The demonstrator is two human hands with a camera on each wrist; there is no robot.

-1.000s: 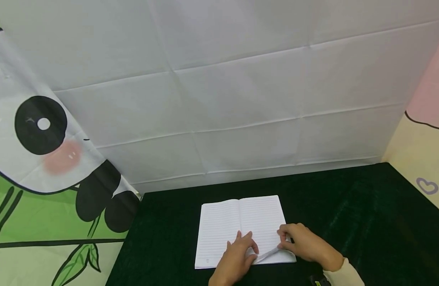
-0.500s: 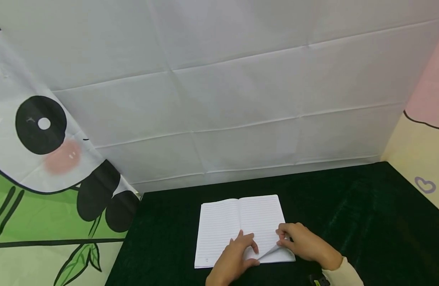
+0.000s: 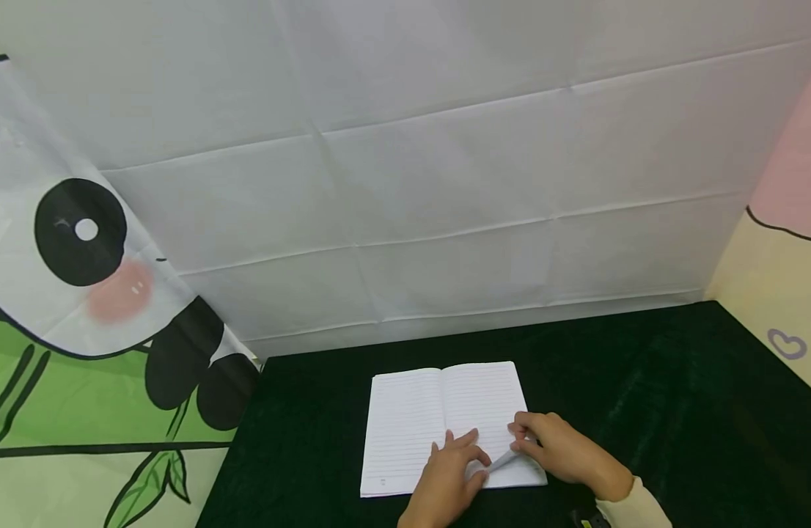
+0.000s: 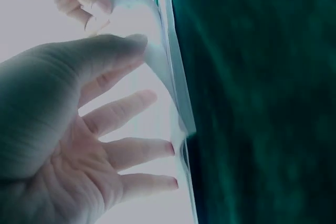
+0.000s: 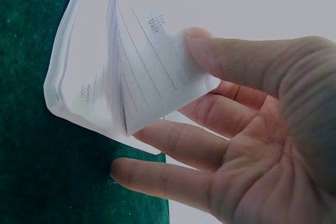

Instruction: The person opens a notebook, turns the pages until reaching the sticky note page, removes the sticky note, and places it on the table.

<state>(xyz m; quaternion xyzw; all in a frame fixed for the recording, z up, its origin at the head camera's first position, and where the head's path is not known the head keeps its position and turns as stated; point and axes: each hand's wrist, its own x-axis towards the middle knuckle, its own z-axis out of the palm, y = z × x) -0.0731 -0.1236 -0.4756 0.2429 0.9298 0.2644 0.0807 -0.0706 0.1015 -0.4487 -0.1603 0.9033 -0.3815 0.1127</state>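
Note:
An open lined notebook point(image 3: 405, 418) lies on the dark green cloth. My right hand point(image 3: 560, 447) pinches the lower outer corner of a right-hand page point(image 5: 152, 72), which is lifted and folded over between thumb and fingers. The printed word "Date" shows on that page in the right wrist view. Near the notebook's lower edge, my left hand point(image 3: 445, 477) has thumb and index finger close together at the other end of the folded strip, pinching it. Its other fingers point(image 4: 139, 150) lie spread over the paper. The left index fingertip is partly hidden behind the thumb in the left wrist view.
The green cloth point(image 3: 643, 396) covers the table around the notebook. Behind it hangs a creased white sheet point(image 3: 445, 183). A cartoon-printed panel point(image 3: 115, 293) stands at the left, and a pink and cream panel point(image 3: 782, 279) at the right.
My left hand first shifts slightly left with thumb and index finger apart, then moves right along the lower edge, bringing them together on the fold. My right hand stays nearly still at the corner.

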